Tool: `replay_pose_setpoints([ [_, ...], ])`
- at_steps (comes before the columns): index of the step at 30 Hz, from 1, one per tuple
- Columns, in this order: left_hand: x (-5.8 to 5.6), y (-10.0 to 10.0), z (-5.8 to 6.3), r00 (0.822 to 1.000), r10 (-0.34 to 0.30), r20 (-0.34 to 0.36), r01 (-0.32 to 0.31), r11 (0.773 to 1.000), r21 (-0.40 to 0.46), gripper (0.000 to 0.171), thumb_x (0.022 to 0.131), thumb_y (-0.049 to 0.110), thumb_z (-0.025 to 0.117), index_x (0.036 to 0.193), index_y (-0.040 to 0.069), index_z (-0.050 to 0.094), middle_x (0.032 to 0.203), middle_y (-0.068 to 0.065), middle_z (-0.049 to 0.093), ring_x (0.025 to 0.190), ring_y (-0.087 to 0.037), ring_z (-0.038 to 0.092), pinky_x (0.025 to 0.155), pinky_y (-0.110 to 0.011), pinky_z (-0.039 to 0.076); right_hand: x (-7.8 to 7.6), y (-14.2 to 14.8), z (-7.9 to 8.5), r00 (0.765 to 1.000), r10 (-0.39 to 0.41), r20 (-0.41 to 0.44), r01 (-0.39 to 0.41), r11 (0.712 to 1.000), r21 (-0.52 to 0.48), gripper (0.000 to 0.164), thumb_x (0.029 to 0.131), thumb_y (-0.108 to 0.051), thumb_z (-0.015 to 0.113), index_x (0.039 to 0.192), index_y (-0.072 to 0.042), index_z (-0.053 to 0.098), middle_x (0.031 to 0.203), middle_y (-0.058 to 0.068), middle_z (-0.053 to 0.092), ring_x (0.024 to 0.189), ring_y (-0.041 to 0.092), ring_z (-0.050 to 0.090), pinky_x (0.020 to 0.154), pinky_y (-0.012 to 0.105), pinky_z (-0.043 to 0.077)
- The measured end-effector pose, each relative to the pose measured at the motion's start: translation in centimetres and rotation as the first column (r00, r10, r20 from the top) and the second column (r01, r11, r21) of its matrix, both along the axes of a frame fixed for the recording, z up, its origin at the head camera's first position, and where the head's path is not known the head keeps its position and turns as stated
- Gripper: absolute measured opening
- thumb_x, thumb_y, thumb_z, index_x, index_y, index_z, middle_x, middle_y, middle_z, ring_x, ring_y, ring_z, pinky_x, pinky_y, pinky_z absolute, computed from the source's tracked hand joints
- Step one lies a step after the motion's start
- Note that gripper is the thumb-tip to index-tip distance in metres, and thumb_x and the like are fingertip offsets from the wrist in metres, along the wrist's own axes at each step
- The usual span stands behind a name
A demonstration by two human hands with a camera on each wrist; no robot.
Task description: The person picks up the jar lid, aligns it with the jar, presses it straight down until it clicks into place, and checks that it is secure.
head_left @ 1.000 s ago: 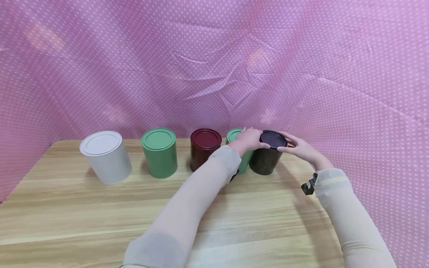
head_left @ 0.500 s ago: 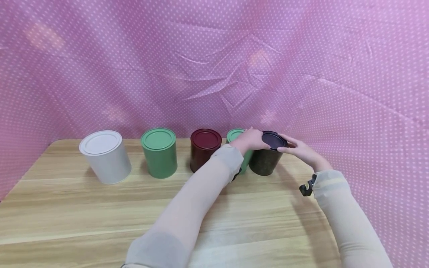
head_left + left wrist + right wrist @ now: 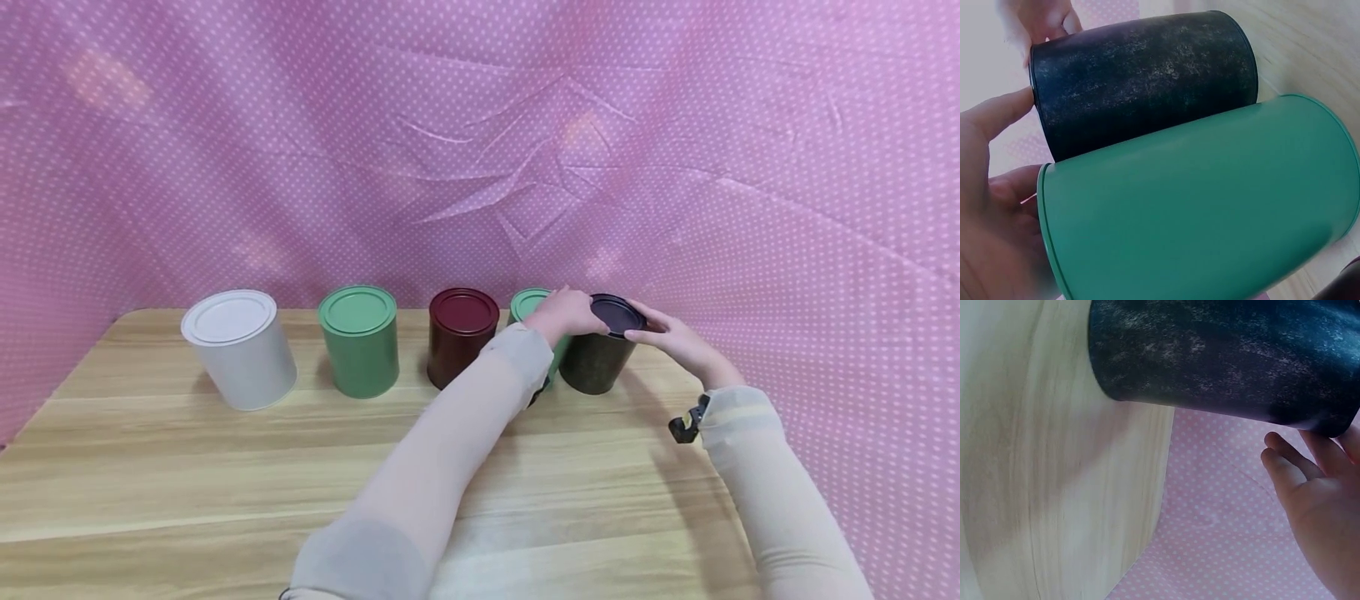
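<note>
A black can [image 3: 597, 364] with a dark lid stands at the right end of a row of lidded cans. My left hand [image 3: 564, 317] reaches over the neighbouring green can [image 3: 528, 302] and holds the black can's top rim, thumb in front. From the opposite side my right hand [image 3: 678, 343] holds the same rim between thumb and fingers. In the left wrist view the green can [image 3: 1197, 206] lies right against the black can [image 3: 1147, 78], and some left fingers are hidden behind it. Under the black can [image 3: 1222, 362], the right wrist view shows the right hand [image 3: 1325, 494] at its lid end.
A dark red can [image 3: 462, 312], another green can [image 3: 360, 350] and a wider white can [image 3: 243, 354] stand to the left on the wooden table [image 3: 225, 483]. A pink dotted cloth [image 3: 450, 167] hangs behind and along the sides.
Hands and cans hold nearly the same places. The left forearm has shifted slightly right; the whole head view has moved a little.
</note>
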State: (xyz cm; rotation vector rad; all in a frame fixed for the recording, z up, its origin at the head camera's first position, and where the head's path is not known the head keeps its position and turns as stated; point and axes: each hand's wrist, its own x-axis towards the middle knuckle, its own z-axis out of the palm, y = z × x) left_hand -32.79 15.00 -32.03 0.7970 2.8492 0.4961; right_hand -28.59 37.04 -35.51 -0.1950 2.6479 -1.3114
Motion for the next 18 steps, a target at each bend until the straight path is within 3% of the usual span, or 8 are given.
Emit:
replay_pose_setpoints([
  [8, -0.09, 0.2, -0.53, 0.999, 0.047, 0.027, -0.048, 0.997, 0.061, 0.062, 0.087, 0.048, 0.063, 0.141, 0.018, 0.052, 0.143, 0.003, 0.053, 0.146, -0.02, 0.028, 0.121, -0.029, 0.02, 0.08, -0.11, 0.08, 1.0, 0.006, -0.005, -0.006, 1.0, 0.008, 0.071, 0.096, -0.035, 0.057, 0.156, -0.019, 0.021, 0.161, 0.019, 0.013, 0.146, 0.042, 0.018, 0.116, 0.061, 0.016],
  [18, -0.11, 0.32, -0.74, 0.999, 0.038, 0.014, -0.039, 0.998, 0.05, 0.064, 0.088, 0.048, 0.062, 0.143, 0.017, 0.05, 0.146, 0.002, 0.05, 0.146, -0.021, 0.028, 0.12, -0.029, 0.021, 0.24, 0.05, -0.72, 0.999, -0.031, -0.018, 0.031, 0.999, -0.01, 0.071, 0.096, -0.04, 0.057, 0.155, -0.026, 0.021, 0.161, 0.015, 0.018, 0.146, 0.039, 0.019, 0.116, 0.061, 0.017],
])
